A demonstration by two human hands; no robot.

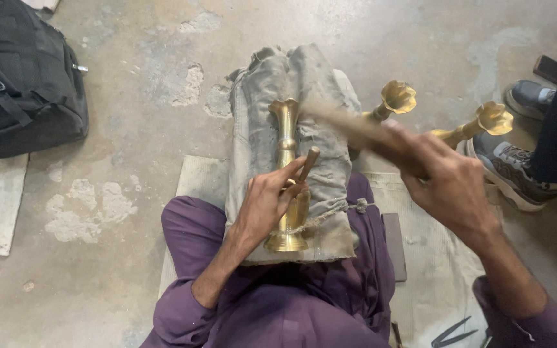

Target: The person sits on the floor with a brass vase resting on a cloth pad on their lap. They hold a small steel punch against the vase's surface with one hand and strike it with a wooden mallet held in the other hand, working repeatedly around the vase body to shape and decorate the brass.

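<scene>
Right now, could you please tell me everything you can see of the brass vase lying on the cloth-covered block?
The brass vase is golden and shiny, with a flared scalloped mouth, a slim ribbed neck, a fuller body and a round foot. It lies on its side along the grey cloth, mouth pointing away, foot toward the person. The left hand rests on its body, holding a small punch against it.

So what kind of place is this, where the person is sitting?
Probably a small metalwork workshop, worked at floor level. A brass vase lies on a cloth-wrapped block, two more brass pieces stand beside it, and the floor is rough, patchy concrete.
</scene>
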